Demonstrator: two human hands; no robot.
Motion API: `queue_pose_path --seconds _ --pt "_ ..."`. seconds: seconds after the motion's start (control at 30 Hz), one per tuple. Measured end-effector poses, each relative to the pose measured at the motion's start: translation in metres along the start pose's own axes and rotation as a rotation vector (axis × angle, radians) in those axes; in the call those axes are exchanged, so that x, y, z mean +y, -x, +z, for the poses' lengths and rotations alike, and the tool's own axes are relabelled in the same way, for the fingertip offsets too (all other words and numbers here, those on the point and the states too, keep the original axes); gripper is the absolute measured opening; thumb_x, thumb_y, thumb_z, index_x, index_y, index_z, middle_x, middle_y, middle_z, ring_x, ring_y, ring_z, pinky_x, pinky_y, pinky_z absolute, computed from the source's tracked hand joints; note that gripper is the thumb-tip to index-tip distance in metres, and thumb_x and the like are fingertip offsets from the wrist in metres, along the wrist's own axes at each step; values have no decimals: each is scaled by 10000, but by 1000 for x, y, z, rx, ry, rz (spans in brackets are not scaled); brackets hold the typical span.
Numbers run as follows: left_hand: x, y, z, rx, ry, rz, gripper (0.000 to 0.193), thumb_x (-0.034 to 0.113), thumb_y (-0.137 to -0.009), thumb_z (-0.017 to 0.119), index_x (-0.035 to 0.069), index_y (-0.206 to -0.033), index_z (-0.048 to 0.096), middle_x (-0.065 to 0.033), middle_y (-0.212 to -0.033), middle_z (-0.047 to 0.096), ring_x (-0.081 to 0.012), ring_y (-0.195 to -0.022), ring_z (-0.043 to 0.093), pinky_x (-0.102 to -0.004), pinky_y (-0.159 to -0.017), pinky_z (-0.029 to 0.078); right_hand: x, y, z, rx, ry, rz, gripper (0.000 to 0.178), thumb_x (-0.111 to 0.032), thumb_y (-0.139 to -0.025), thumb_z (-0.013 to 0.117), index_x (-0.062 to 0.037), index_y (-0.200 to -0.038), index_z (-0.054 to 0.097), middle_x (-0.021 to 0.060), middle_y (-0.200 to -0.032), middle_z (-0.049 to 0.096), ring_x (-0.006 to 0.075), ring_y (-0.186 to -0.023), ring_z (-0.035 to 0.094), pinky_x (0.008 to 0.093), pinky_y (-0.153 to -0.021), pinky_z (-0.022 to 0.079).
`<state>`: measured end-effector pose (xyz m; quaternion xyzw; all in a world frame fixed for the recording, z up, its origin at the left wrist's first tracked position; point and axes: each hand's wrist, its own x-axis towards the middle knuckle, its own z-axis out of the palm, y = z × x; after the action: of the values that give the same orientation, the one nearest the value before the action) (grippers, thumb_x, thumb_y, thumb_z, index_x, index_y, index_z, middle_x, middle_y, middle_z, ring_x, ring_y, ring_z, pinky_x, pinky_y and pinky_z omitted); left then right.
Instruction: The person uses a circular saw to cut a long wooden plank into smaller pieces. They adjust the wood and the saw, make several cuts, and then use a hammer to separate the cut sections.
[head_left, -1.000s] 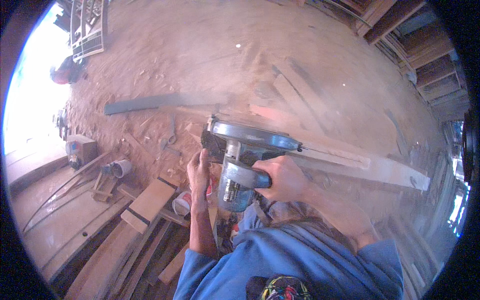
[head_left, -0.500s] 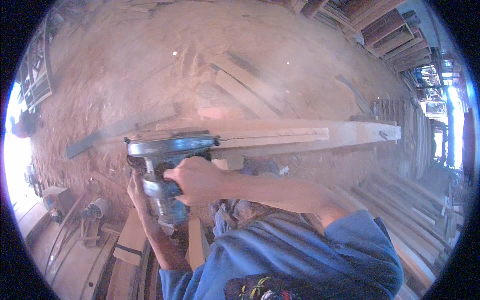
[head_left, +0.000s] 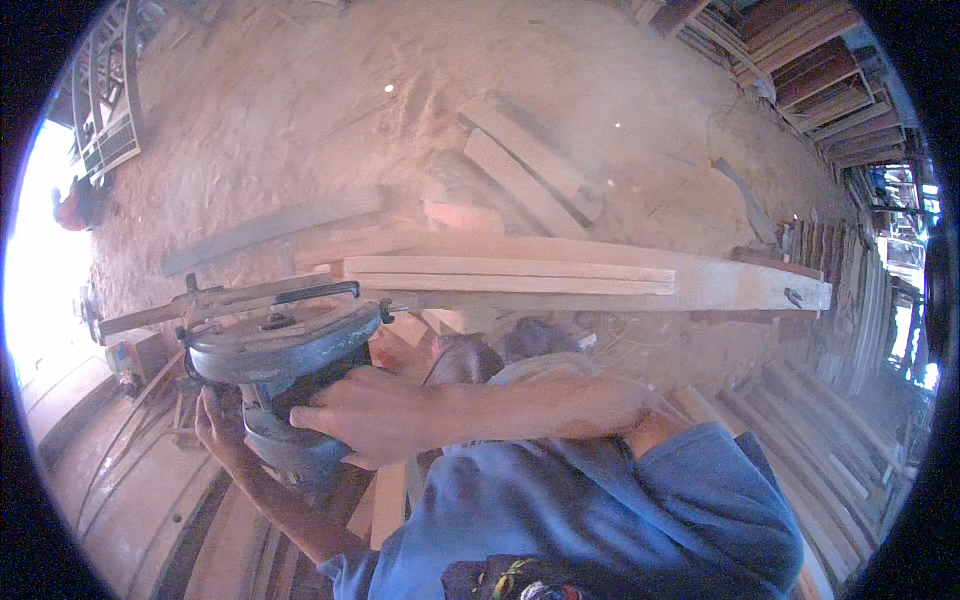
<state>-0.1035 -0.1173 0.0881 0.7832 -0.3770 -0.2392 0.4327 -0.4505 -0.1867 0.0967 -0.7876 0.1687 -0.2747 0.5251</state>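
Circular saw (head_left: 285, 345) first: we had it off to the left, beside the left end of a split pale strip (head_left: 510, 275), tilted with its flat face partly up. Right hand (head_left: 365, 410): fingers curled around the saw's handle, arm reaching across the body. Left hand (head_left: 220, 425): at the saw's near left side, thumb up against it. Haze and the saw's body hid the rest, so we could not tell whether those fingers closed on it or only braced it, nor whether the saw touched wood underneath.

Progress, our judgement: the lengthwise cut looked done or nearly so. A dark line ran along the strip toward its right end, and the saw sat clear of most of that length. Left over, as far as we saw: the two halves lay side by side, not yet parted, and the saw was not yet set down.

Further out: the strip lay on a long board (head_left: 740, 290), which ran on past it to the right. Beyond that we noted a grey plank (head_left: 270, 235) and two loose boards (head_left: 525, 175) on the dusty floor (head_left: 300, 120). Stacked timber (head_left: 820, 85) filled the upper right; more lengths of wood (head_left: 800, 450) lay lower right, beside the blue shirt (head_left: 580, 510).
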Motion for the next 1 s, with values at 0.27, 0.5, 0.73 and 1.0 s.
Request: queue_pose_path --seconds 0.27,0.5,0.73,1.0 --pt "112 133 161 -106 -56 123 330 285 -1039 564 -26 -1008 670 -33 -885 664 -105 -789 574 -275 -721 457 -8 179 -83 165 68 50 637 -157 -664 766 -50 -1271 604 215 -1028 701 402 -987 688 506 -832 564" --pt "165 229 359 -604 -148 228 412 296 -986 634 -29 -1238 656 -87 -960 692 -162 -874 639 -308 -799 512 -14 413 -169 609 124 346 639 -278 -681 858 -17 -1229 660 200 -1108 711 317 -992 718 400 -857 560" --pt "125 312 510 -871 -540 776 593 353 -830 793 60 -1317 622 -163 -1233 632 -327 -1153 613 -449 -981 487 -31 600 -165 1265 403 903 327 -148 -762 829 4 -1018 695 130 -969 701 232 -800 670 368 -756 531" --pt "73 306 567 -1059 -851 1050 613 306 -735 801 74 -1281 644 -199 -1234 649 -375 -1182 613 -472 -1024 480 -40 700 -101 1758 499 1291 290 -82 -807 807 8 -1052 679 50 -919 662 174 -724 610 331 -676 496"
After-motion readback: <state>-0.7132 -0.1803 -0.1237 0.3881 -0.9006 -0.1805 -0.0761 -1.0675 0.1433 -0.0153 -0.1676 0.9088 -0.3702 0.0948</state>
